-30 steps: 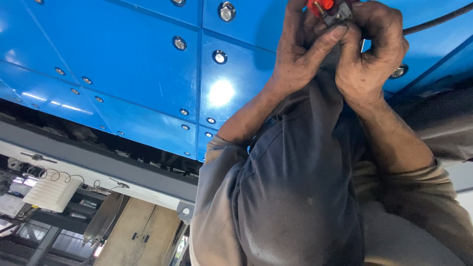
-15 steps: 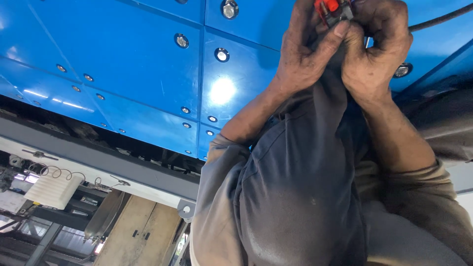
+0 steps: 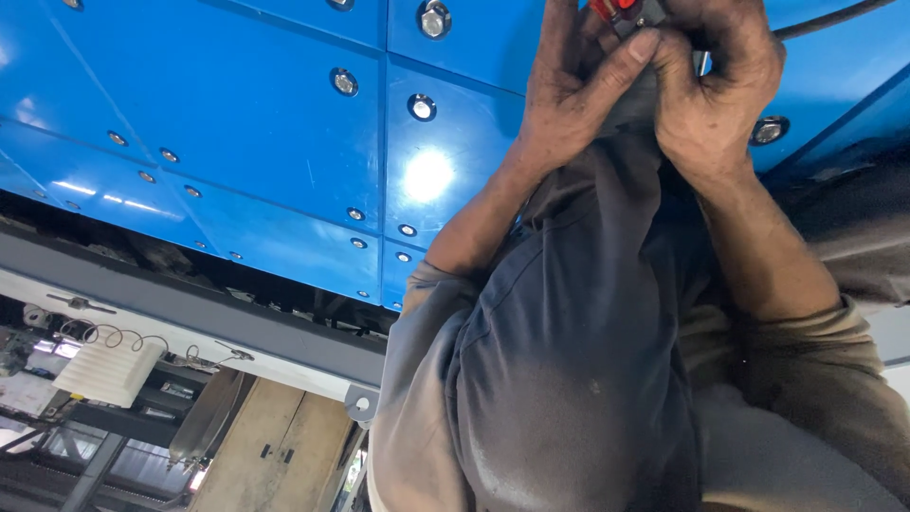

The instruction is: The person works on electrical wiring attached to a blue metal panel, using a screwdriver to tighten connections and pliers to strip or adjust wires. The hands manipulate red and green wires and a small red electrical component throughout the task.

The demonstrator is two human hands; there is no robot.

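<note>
Both hands are raised to the blue panel (image 3: 237, 142) overhead; the left hand (image 3: 578, 95) and right hand (image 3: 716, 90) are pressed together, fingers curled shut on a grey cloth (image 3: 569, 351) bunched at the top of the frame; the cloth hangs down between the forearms; a red tool (image 3: 614, 8) shows just above the thumbs, mostly hidden; a bolt (image 3: 434, 19) sits left of the hands.

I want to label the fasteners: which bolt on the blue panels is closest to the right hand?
The bolt just right of the right hand, almost touching its knuckles. The other bolts, such as the hex bolt at the top, lie left of both hands.
</note>
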